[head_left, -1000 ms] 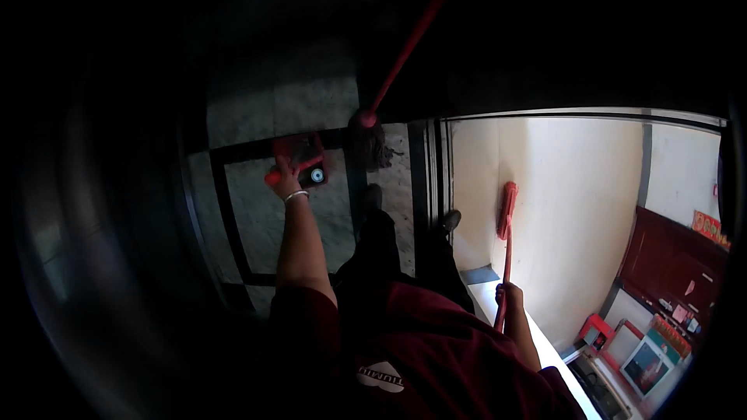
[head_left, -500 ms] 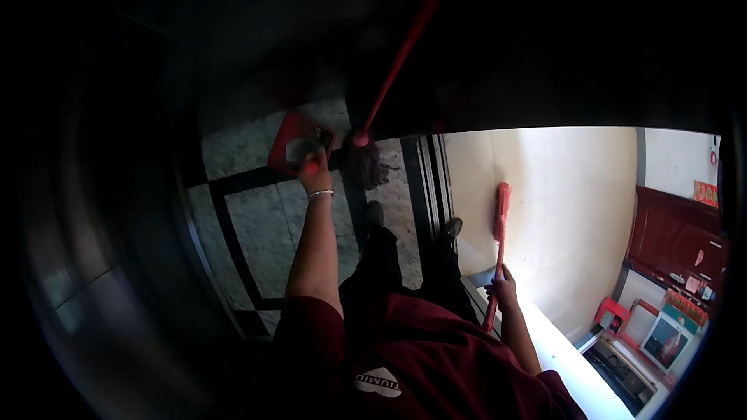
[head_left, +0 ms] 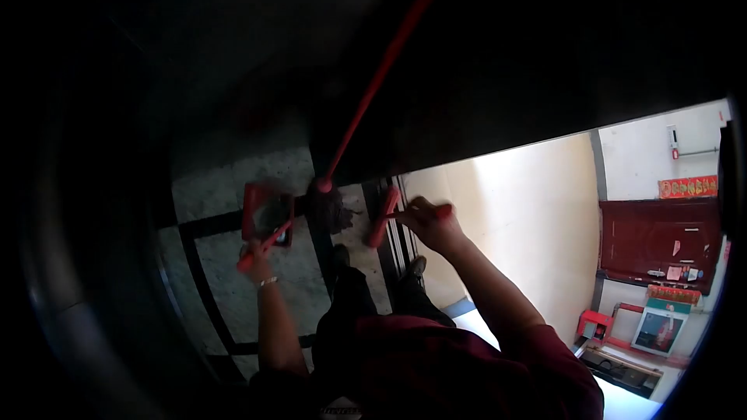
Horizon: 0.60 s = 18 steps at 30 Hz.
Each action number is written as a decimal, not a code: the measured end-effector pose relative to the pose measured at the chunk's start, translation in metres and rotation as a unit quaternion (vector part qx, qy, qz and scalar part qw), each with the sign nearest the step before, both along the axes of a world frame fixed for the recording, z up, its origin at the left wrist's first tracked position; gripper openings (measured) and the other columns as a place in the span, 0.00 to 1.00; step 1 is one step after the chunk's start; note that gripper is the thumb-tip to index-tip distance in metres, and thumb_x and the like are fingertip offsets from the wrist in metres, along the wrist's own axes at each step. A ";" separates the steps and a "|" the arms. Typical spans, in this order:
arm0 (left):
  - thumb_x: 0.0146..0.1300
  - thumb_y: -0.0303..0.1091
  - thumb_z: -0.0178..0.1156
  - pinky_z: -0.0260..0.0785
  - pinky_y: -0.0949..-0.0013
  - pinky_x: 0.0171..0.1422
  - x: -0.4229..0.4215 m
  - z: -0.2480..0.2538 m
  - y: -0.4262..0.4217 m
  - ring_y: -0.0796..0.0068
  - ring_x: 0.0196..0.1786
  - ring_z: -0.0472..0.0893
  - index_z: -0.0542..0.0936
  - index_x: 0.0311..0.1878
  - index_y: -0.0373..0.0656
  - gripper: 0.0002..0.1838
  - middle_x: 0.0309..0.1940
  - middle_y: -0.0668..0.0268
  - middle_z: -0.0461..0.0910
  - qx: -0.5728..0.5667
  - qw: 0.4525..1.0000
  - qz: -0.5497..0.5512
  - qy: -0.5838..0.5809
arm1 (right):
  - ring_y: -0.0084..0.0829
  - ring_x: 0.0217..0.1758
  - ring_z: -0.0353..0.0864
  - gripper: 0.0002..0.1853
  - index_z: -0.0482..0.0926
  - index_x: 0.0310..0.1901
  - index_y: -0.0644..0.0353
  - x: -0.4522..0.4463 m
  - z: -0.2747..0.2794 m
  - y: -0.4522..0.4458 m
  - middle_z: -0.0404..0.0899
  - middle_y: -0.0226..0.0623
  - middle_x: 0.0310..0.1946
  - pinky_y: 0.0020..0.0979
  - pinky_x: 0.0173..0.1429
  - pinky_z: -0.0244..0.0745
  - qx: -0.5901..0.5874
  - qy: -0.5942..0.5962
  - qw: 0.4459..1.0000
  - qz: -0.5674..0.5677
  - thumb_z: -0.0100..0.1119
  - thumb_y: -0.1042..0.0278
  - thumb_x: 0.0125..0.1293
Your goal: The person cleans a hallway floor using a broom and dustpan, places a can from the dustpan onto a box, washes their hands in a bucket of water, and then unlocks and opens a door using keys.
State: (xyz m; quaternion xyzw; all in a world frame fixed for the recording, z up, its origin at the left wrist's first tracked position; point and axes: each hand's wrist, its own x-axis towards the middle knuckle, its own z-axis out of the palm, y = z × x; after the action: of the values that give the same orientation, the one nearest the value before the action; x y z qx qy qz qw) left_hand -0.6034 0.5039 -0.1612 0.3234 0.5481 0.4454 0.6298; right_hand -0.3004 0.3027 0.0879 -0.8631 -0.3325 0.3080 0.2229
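Note:
My left hand [head_left: 255, 259] is closed around the handle of a red dustpan [head_left: 249, 214], whose pan lies over the dark-banded marble floor. What is inside the pan is too dim to make out. A red hand brush [head_left: 384, 218] is gripped in my right hand [head_left: 429, 225], its head above the edge between the marble and the metal door track [head_left: 401, 241]. Between the two tools is a mop [head_left: 333, 210] with dark strands on the floor and a long red handle rising into the dark.
My shoes stand just below the mop, one on the marble and one by the track. Right of the track is a bright cream floor [head_left: 513, 225]. Farther right are a dark red door [head_left: 657, 241], a red box [head_left: 594, 325] and a framed picture [head_left: 661, 328].
My right hand has swung the brush leftward from over the cream floor to the door track. The view has shifted, and the dustpan appears lower and farther left.

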 end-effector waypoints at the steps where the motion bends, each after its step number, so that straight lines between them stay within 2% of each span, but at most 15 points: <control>1: 0.50 0.34 0.63 0.75 0.60 0.37 -0.013 0.015 -0.004 0.63 0.37 0.77 0.73 0.36 0.35 0.15 0.35 0.56 0.76 0.001 1.000 0.001 0.014 | 0.44 0.37 0.77 0.20 0.76 0.37 0.55 0.011 -0.015 0.015 0.75 0.47 0.36 0.38 0.41 0.72 -0.029 -0.103 0.993 0.051 0.56 0.46 0.53; 4: 0.51 0.36 0.63 0.74 0.63 0.38 -0.061 0.025 -0.013 0.66 0.37 0.78 0.74 0.41 0.37 0.17 0.36 0.59 0.77 0.045 0.987 -0.013 0.156 | 0.42 0.38 0.77 0.20 0.75 0.40 0.58 0.016 0.002 0.090 0.74 0.50 0.36 0.37 0.42 0.72 -0.023 -0.164 0.983 -0.074 0.56 0.49 0.54; 5: 0.51 0.34 0.63 0.74 0.66 0.37 -0.078 0.021 -0.015 0.68 0.36 0.77 0.74 0.39 0.37 0.15 0.35 0.60 0.76 0.089 0.975 -0.032 0.201 | 0.43 0.40 0.76 0.23 0.73 0.43 0.61 0.034 -0.021 0.099 0.74 0.50 0.38 0.38 0.44 0.71 -0.014 -0.071 0.993 -0.093 0.54 0.50 0.55; 6: 0.51 0.33 0.62 0.74 0.68 0.36 -0.099 0.014 -0.015 0.69 0.35 0.77 0.74 0.38 0.36 0.13 0.33 0.61 0.76 0.182 0.939 -0.088 0.278 | 0.45 0.42 0.76 0.24 0.72 0.45 0.62 0.041 -0.007 0.119 0.74 0.52 0.40 0.37 0.47 0.71 -0.043 -0.022 0.989 -0.137 0.52 0.48 0.55; 7: 0.52 0.31 0.62 0.73 0.70 0.35 -0.118 0.007 -0.013 0.71 0.34 0.76 0.74 0.36 0.36 0.12 0.32 0.62 0.76 0.352 0.818 -0.149 0.430 | 0.45 0.45 0.75 0.25 0.71 0.47 0.61 0.054 -0.024 0.128 0.75 0.52 0.41 0.37 0.49 0.70 -0.025 -0.053 0.982 -0.179 0.51 0.48 0.55; 8: 0.52 0.30 0.62 0.73 0.73 0.34 -0.138 0.002 -0.013 0.72 0.33 0.76 0.75 0.35 0.36 0.10 0.31 0.63 0.75 0.484 0.689 -0.139 0.521 | 0.44 0.48 0.73 0.25 0.71 0.49 0.58 0.056 -0.020 0.143 0.72 0.50 0.45 0.38 0.52 0.68 -0.021 -0.052 0.983 -0.174 0.53 0.49 0.53; 9: 0.53 0.31 0.61 0.72 0.73 0.34 -0.158 -0.011 -0.014 0.72 0.33 0.75 0.74 0.37 0.35 0.12 0.29 0.65 0.75 0.443 0.729 -0.144 0.501 | 0.42 0.51 0.72 0.26 0.71 0.50 0.54 0.059 -0.017 0.157 0.70 0.48 0.50 0.40 0.55 0.66 -0.017 -0.051 0.984 -0.169 0.56 0.51 0.50; 11: 0.55 0.33 0.59 0.72 0.72 0.34 -0.164 0.000 -0.013 0.74 0.32 0.74 0.73 0.35 0.35 0.11 0.27 0.66 0.74 0.206 0.939 -0.135 0.241 | 0.44 0.49 0.73 0.30 0.67 0.53 0.57 0.068 -0.053 0.175 0.71 0.48 0.47 0.39 0.54 0.67 0.231 -0.251 0.928 -0.152 0.57 0.52 0.48; 12: 0.55 0.35 0.60 0.71 0.64 0.36 -0.175 -0.003 -0.016 0.69 0.34 0.75 0.74 0.35 0.35 0.12 0.29 0.64 0.75 0.196 0.921 -0.136 0.309 | 0.43 0.47 0.74 0.31 0.66 0.54 0.59 0.062 -0.047 0.183 0.73 0.48 0.44 0.39 0.53 0.68 0.257 -0.397 0.871 -0.134 0.57 0.53 0.49; 13: 0.55 0.37 0.60 0.70 0.56 0.38 -0.185 -0.005 -0.019 0.65 0.36 0.75 0.74 0.35 0.36 0.13 0.31 0.62 0.76 0.185 0.896 -0.132 0.381 | 0.43 0.47 0.74 0.31 0.66 0.54 0.59 0.067 -0.050 0.187 0.73 0.48 0.44 0.39 0.53 0.68 0.257 -0.402 0.868 -0.140 0.57 0.53 0.49; 14: 0.55 0.39 0.60 0.70 0.48 0.40 -0.196 -0.005 -0.020 0.60 0.38 0.75 0.74 0.35 0.36 0.14 0.33 0.60 0.76 0.172 0.866 -0.125 0.453 | 0.43 0.45 0.75 0.29 0.68 0.52 0.59 0.073 -0.057 0.191 0.74 0.48 0.43 0.38 0.52 0.68 0.309 -0.188 0.915 -0.180 0.57 0.54 0.49; 15: 0.55 0.40 0.60 0.69 0.40 0.41 -0.204 -0.001 -0.020 0.56 0.40 0.75 0.75 0.35 0.37 0.15 0.35 0.58 0.77 0.160 0.829 -0.115 0.524 | 0.42 0.43 0.76 0.27 0.70 0.50 0.60 0.079 -0.067 0.195 0.75 0.48 0.41 0.37 0.51 0.69 0.347 0.037 0.913 -0.210 0.57 0.54 0.50; 16: 0.55 0.42 0.60 0.69 0.64 0.41 -0.183 0.037 -0.027 0.66 0.33 0.73 0.75 0.30 0.34 0.17 0.28 0.57 0.76 0.125 0.911 -0.042 0.391 | 0.40 0.42 0.76 0.23 0.72 0.47 0.60 0.076 -0.085 0.202 0.75 0.47 0.41 0.37 0.49 0.70 0.267 -0.049 0.954 -0.129 0.57 0.55 0.51; 17: 0.55 0.42 0.60 0.69 0.64 0.41 -0.178 0.054 -0.026 0.66 0.33 0.73 0.75 0.30 0.34 0.17 0.28 0.57 0.76 0.138 0.908 -0.060 0.392 | 0.40 0.41 0.76 0.22 0.74 0.45 0.60 0.064 -0.107 0.198 0.75 0.47 0.41 0.36 0.48 0.70 0.223 -0.090 0.965 -0.103 0.56 0.55 0.52; 18: 0.55 0.41 0.60 0.68 0.67 0.41 -0.175 0.068 -0.026 0.67 0.34 0.74 0.75 0.30 0.35 0.16 0.29 0.58 0.76 0.090 0.945 -0.042 0.312 | 0.39 0.40 0.76 0.20 0.75 0.44 0.60 0.052 -0.127 0.193 0.75 0.47 0.40 0.36 0.47 0.70 0.180 -0.132 0.972 -0.077 0.56 0.55 0.53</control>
State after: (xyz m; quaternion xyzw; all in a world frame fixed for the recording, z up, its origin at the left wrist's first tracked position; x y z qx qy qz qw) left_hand -0.7782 0.4775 -0.0936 0.5240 0.6608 0.3429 0.4137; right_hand -0.2487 0.4957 -0.0388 -0.8647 -0.3417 0.1087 0.3516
